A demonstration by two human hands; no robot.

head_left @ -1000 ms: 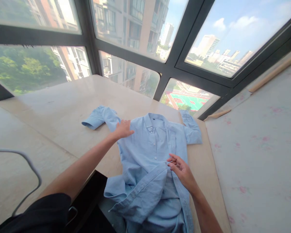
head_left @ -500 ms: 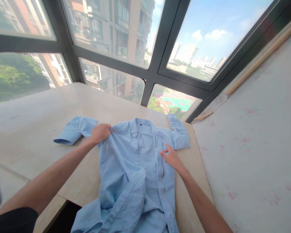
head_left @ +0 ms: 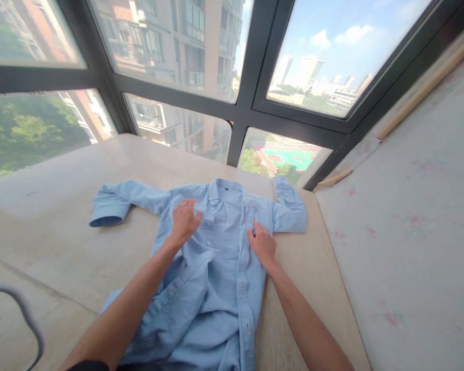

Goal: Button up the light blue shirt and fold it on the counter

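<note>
A light blue button-up shirt [head_left: 222, 278] lies front up with its collar pointing away from me, its front partly open and its lower part bunched in folds. My left hand [head_left: 185, 222], a ring on one finger, is over the chest on the left side, fingers apart and holding nothing. On the other side my right hand [head_left: 263, 245] has its fingers curled and closed on the shirt at the buttonhole strip, near the chest. One sleeve stretches out left with its cuff open; the other bends back at the right.
The shirt rests on a pale stone-like ledge [head_left: 54, 242]. Dark window frames [head_left: 242, 116] border it at the back, and a floral-papered wall [head_left: 413, 247] rises on the right. A grey cord [head_left: 33, 324] curves at the lower left.
My left hand has let go of the shirt's left shoulder and moved right onto the chest. The left sleeve lies straighter. My right hand has shifted slightly left and its fingers have curled in.
</note>
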